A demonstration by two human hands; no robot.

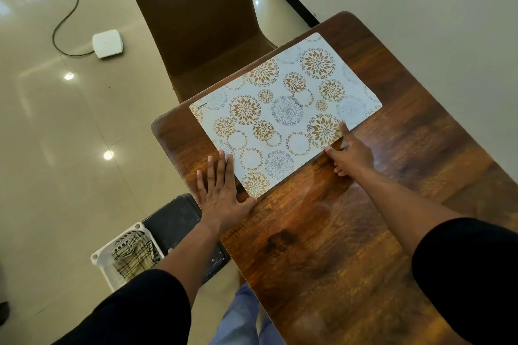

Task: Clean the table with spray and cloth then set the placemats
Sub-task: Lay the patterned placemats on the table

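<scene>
A white placemat (283, 112) with gold and grey flower circles lies flat on the dark wooden table (336, 232), near the table's far left end. My left hand (221, 190) lies flat with straight fingers on the table at the placemat's near left corner, fingertips on its edge. My right hand (350, 152) touches the mat's near long edge with its index finger and thumb stretched out and the other fingers curled under. No spray bottle or cloth is in view.
A brown chair (193, 22) stands at the table's far end. Beside the table on the left stands a black stool (173, 221) and a white basket (126, 255) holding a striped cloth. A white box (108, 43) with a black cable lies on the tiled floor.
</scene>
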